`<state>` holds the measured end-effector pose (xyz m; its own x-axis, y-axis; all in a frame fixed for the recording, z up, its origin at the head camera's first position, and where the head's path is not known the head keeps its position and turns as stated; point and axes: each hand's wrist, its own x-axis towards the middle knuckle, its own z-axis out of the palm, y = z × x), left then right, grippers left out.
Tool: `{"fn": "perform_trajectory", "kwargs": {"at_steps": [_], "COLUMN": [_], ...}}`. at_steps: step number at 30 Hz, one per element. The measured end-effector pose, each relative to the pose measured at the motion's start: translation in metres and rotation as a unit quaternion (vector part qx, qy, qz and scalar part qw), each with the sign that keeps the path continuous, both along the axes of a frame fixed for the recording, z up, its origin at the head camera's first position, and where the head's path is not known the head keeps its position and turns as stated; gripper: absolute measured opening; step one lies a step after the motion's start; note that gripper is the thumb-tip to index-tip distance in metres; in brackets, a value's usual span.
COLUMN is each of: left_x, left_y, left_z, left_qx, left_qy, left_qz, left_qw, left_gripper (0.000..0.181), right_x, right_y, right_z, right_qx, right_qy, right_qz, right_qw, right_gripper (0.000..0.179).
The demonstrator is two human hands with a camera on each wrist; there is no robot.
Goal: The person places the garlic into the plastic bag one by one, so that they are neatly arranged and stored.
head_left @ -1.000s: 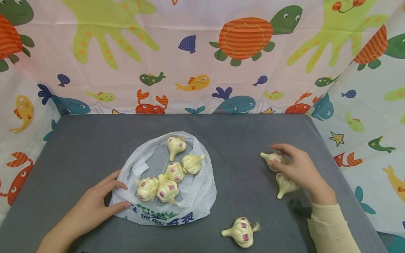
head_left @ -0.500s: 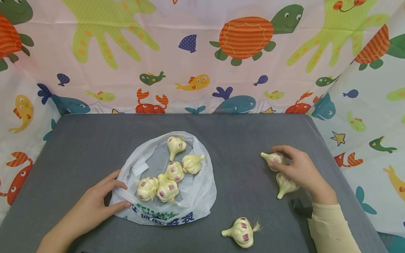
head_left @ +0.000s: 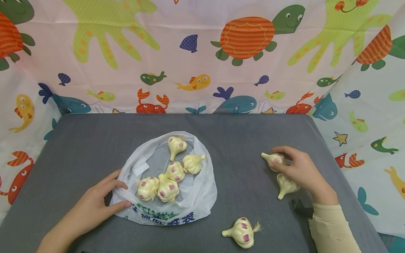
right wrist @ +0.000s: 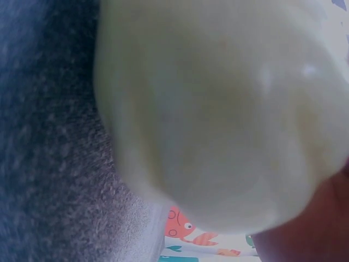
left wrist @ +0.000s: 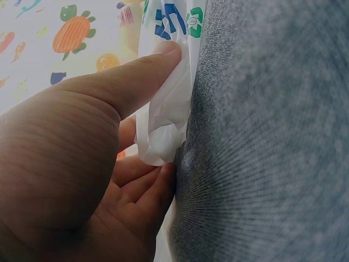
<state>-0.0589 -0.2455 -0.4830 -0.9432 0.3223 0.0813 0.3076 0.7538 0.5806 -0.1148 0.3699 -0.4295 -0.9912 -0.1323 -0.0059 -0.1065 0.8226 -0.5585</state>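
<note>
Garlic bulb (head_left: pixel 274 157) partly behind right fingers (head_left: pixel 287 151)

Bag (head_left: pixel 207 184) and garlic (head_left: pixel 242 233) on grey table (head_left: pixel 237 140)

Pale, ridged garlic bulb (right wrist: pixel 218 114), close and blurred, filling most of the right wrist view, grey cloth (right wrist: pixel 52 142) at left, shadowed right hand (right wrist: pixel 313 226) at lower right, crab-printed fabric (right wrist: pixel 177 221) below.
</note>
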Motion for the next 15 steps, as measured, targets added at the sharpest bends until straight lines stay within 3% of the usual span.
{"fn": "perform_trajectory", "kwargs": {"at_steps": [5,11,15], "left_x": [-0.0002,-0.0021,-0.0022], "left_y": [0.0,0.0022,0.0022], "left_z": [-0.0007,0.0018,0.0028], "left_qx": [-0.002,-0.001,0.001], "left_qy": [-0.002,-0.037,-0.041], "left_qz": [-0.001,0.002,0.002], "left_qw": [1.0,0.9993,0.9992], "left_gripper": [0.046,0.048,0.048], "right_x": [0.0007,0.0013,0.0013], "right_y": [0.0004,-0.0003,-0.0004], "right_z": [-0.0001,0.001,0.0018], "right_qx": [0.0,-0.002,-0.001], "right_qy": [0.001,-0.002,-0.003], "right_qz": [0.0,0.0,0.0], "right_qw": [1.0,1.0,1.0], "right_gripper": [0.048,0.047,0.047]}}
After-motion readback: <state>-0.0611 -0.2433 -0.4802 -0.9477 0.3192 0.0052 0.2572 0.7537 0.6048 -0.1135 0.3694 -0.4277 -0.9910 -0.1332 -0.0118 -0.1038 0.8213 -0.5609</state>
